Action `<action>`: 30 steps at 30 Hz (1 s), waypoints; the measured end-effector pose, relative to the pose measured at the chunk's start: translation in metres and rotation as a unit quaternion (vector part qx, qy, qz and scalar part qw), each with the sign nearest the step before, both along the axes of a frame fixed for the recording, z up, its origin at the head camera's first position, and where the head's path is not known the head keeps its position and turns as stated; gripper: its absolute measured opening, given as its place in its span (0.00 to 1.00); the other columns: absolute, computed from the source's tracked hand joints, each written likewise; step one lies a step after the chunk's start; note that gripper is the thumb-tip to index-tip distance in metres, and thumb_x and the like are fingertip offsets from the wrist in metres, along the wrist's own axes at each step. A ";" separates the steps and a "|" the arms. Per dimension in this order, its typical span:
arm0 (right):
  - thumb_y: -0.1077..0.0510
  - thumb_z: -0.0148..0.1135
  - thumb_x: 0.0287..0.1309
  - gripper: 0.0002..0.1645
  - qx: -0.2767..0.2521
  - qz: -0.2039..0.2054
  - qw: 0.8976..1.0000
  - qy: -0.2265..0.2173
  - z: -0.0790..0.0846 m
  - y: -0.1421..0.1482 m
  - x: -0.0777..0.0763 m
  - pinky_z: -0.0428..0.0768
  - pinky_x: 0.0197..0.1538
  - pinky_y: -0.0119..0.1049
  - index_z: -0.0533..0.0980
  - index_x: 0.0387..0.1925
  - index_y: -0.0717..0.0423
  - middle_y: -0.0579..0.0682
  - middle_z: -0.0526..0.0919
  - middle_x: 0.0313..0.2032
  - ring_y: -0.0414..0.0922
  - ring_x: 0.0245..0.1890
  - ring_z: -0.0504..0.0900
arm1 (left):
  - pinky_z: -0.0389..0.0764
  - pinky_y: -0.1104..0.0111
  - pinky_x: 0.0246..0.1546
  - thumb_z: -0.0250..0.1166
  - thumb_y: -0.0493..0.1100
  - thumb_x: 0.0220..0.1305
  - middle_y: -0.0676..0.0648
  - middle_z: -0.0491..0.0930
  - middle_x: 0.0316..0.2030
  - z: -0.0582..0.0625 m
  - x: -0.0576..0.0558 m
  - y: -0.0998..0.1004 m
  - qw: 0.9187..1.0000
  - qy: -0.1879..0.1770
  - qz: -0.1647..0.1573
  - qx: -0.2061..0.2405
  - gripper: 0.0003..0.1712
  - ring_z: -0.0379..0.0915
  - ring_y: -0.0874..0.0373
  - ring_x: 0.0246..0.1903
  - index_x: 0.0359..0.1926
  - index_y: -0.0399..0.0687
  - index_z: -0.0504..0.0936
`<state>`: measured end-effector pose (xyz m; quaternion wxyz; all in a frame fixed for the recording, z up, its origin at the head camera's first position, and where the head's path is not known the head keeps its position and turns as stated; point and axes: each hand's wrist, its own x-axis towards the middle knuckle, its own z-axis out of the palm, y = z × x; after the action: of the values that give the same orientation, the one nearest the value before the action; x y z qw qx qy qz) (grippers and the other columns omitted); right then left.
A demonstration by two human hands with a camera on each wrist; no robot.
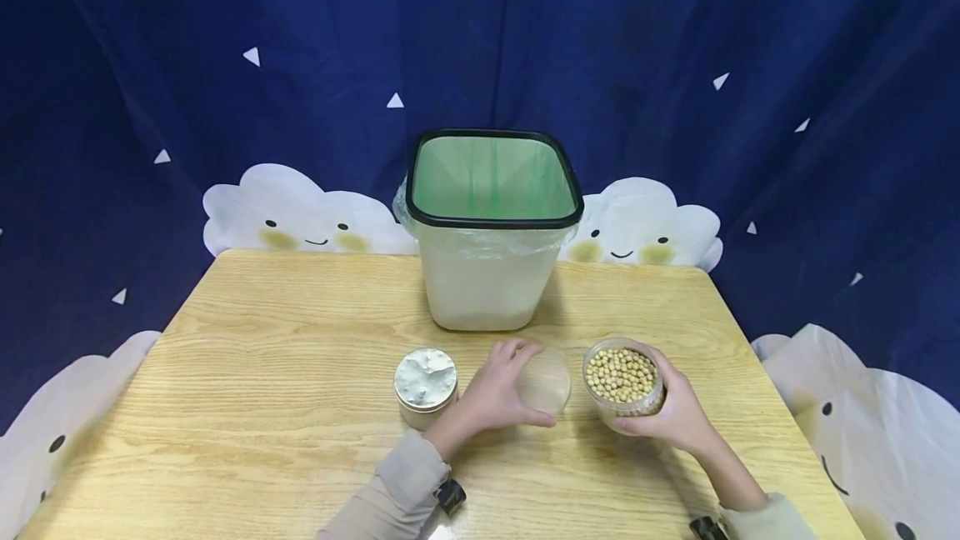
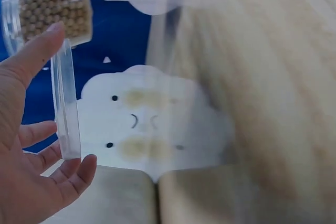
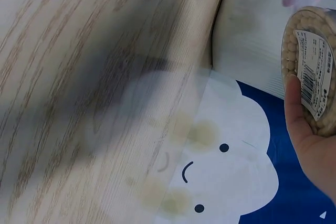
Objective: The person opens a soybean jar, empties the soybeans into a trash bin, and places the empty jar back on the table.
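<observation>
My left hand (image 1: 501, 390) grips a clear round plastic lid (image 1: 545, 382) by its edge, thumb on one side and fingers on the other; the left wrist view shows the lid (image 2: 65, 103) edge-on. To the right, my right hand (image 1: 678, 408) holds a clear jar of soybeans (image 1: 622, 377), uncovered and tilted a little. A printed label (image 3: 315, 72) with a barcode shows on the jar's underside in the right wrist view. Lid and jar are held side by side with a small gap. Left of my left hand stands a second jar (image 1: 425, 386) with a silvery foil-like top.
A pale bin (image 1: 483, 282) with a black rim and a thin clear liner stands behind the hands on the wooden table (image 1: 285, 357). Beyond the table's back edge hangs a dark blue curtain (image 1: 315, 73) with white triangles and smiling clouds.
</observation>
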<state>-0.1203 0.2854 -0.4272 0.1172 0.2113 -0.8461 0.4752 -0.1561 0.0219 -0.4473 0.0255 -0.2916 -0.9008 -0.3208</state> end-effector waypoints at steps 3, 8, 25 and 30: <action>0.68 0.79 0.14 0.59 0.003 -0.003 1.000 -0.005 -0.002 0.001 0.000 0.69 0.47 0.23 0.64 0.59 0.62 0.54 0.75 0.49 0.33 0.47 0.71 | 0.68 0.60 0.52 0.78 0.59 0.26 0.47 0.63 0.57 -0.009 -0.002 0.002 1.000 -0.016 0.003 0.027 0.58 0.57 0.52 0.56 0.62 0.50 0.64; 0.68 0.79 0.15 0.59 0.002 -0.001 1.000 -0.007 0.000 0.001 0.000 0.69 0.47 0.23 0.64 0.60 0.62 0.55 0.74 0.49 0.33 0.48 0.72 | 0.67 0.59 0.54 0.80 0.54 0.25 0.46 0.63 0.56 -0.021 -0.006 0.005 0.997 -0.055 0.006 0.051 0.56 0.55 0.51 0.56 0.61 0.44 0.66; 0.68 0.79 0.14 0.59 0.000 -0.003 1.000 -0.007 0.002 -0.001 0.001 0.69 0.47 0.23 0.64 0.59 0.62 0.54 0.75 0.49 0.33 0.47 0.72 | 0.70 0.65 0.48 0.77 0.60 0.27 0.45 0.67 0.52 -0.040 -0.011 0.010 0.998 -0.049 -0.009 -0.049 0.56 0.60 0.52 0.51 0.60 0.44 0.67; 0.68 0.79 0.14 0.59 0.000 -0.001 1.000 -0.005 0.003 -0.001 0.001 0.69 0.47 0.23 0.64 0.59 0.62 0.55 0.75 0.48 0.33 0.47 0.72 | 0.69 0.62 0.46 0.77 0.61 0.28 0.43 0.67 0.52 -0.039 -0.011 0.008 0.995 -0.067 -0.005 -0.069 0.57 0.61 0.50 0.51 0.61 0.43 0.66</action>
<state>-0.1194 0.2842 -0.4242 0.1133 0.2085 -0.8467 0.4761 -0.1671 0.0303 -0.4861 -0.0567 -0.2755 -0.9190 -0.2763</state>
